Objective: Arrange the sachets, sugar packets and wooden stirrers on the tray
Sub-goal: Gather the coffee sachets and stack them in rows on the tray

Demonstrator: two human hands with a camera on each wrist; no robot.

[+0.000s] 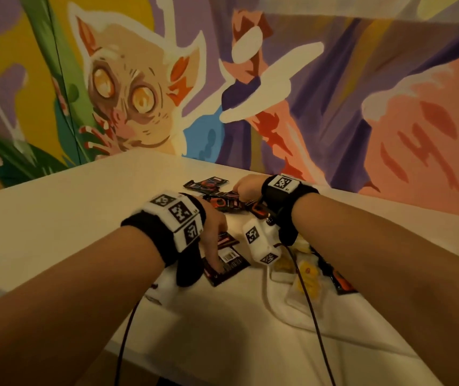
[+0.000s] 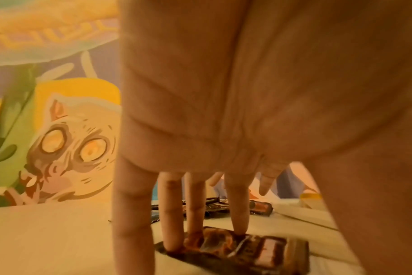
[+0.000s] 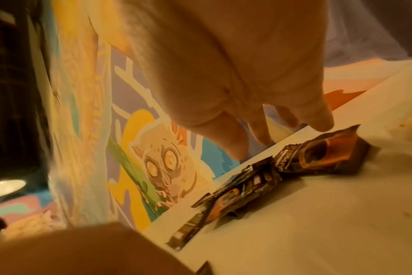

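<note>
- We see the white table (image 1: 69, 207) under a painted mural wall (image 1: 334, 93); no tray is clearly visible in any view, so we judge the arranging has barely begun.
- A white cloth-like sheet (image 1: 250, 316) lies at the near edge of the table; whether it covers or stands in for the tray we cannot tell.
- Yellow packets (image 1: 307, 277), probably the sugar, lie on the sheet under the right forearm, loosely heaped and not lined up.
- The far pile of dark sachets (image 1: 217, 196) is scattered on the bare table, overlapping; the right wrist view shows them (image 3: 247, 184) strewn in a ragged line.
- Our left hand (image 1: 211, 229) has straight fingers (image 2: 195, 208) pressing down on a near dark sachet (image 2: 247, 247), which lies flat on the table; no pinch, just fingertips on top.
- Our right hand (image 1: 246, 186) reaches over the far pile; fingers (image 3: 233, 141) hang loosely spread above an orange-and-dark sachet (image 3: 322, 156), one fingertip near or at its top edge; it holds nothing that we can see.
- Another orange-dark sachet (image 1: 339, 280) sits by the yellow packets.
- We see no wooden stirrers anywhere.
- Left to do, by our judgement: nearly everything, that is gather the sachets, sort the sugar, find the stirrers and place all on the tray.
</note>
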